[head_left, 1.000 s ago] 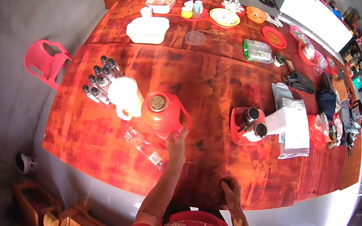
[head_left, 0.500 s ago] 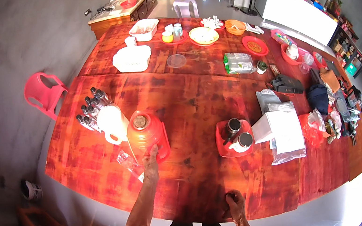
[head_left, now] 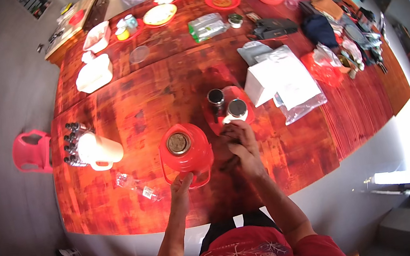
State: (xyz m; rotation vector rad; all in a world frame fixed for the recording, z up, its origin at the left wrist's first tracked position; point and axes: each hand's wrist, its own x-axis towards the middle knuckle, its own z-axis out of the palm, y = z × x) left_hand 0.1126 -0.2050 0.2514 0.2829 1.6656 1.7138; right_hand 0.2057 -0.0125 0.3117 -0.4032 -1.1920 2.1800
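Note:
A red vacuum flask (head_left: 182, 155) with a cork stopper (head_left: 178, 143) stands in front of me. At its near side, my left hand (head_left: 182, 184) grips it, the thumb lying against the lower body by the red handle. To the right, a red tray (head_left: 249, 115) bears a dark lidded mug (head_left: 216, 99) and a white lidded mug (head_left: 237, 109). My right hand (head_left: 243, 146) is closed at the near, lower side of the white mug. Shadow partly hides its fingertips. A crumpled clear plastic bottle (head_left: 136, 187) lies left of the flask.
Left stand a cream pitcher (head_left: 103, 148) and several dark-capped bottles (head_left: 74, 143). Beyond the tray lie a white box (head_left: 262, 82) and plastic packets (head_left: 304, 104). Bags and cloth (head_left: 321, 29) crowd the right side. Plates, bowls and a white container (head_left: 94, 73) line the far side.
The flask has moved right with my left hand, away from the pitcher and toward the tray. My right hand has gone from the near table edge forward to the white mug. The view has turned.

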